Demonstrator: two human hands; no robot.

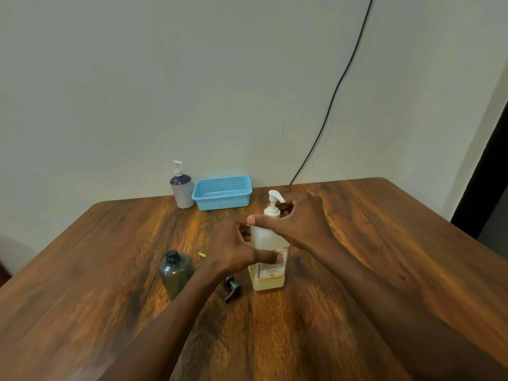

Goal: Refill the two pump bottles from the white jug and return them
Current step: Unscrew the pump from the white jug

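Observation:
A white translucent jug point(270, 280) with a white pump head point(275, 198) stands mid-table, holding a low layer of yellowish liquid. My left hand point(233, 250) grips its body, thumb across the label. My right hand point(298, 220) wraps around the jug's neck just under the pump. To the left stands a dark grey bottle point(176, 272), open at the top. Its dark pump point(232, 288) lies on the table between the grey bottle and the jug. A purple-and-white pump bottle point(182, 192) stands upright at the far edge by the wall.
A light blue plastic basket point(222, 192) sits next to the purple bottle at the back of the wooden table point(357, 243). A small yellow piece point(202, 255) lies near the grey bottle. A black cable point(334, 97) runs down the wall behind.

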